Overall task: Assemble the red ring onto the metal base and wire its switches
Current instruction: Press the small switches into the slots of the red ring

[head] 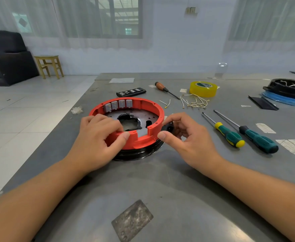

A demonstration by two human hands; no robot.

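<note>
The red ring (144,109) sits on top of the round metal base (139,151), near the middle of the gray counter (169,180). Four small gray switches (118,104) stand in a row inside the ring's far wall. The left hand (97,137) holds the near edge of the ring, with the thumb on the outside and the fingers curled over the top. The right hand (185,135) pinches a small black part (168,127) just beside the ring's right side. Farther right lie two green screwdrivers (244,132). Behind them are little loose wires (195,102) and a roll of yellow tape (203,89).
</note>
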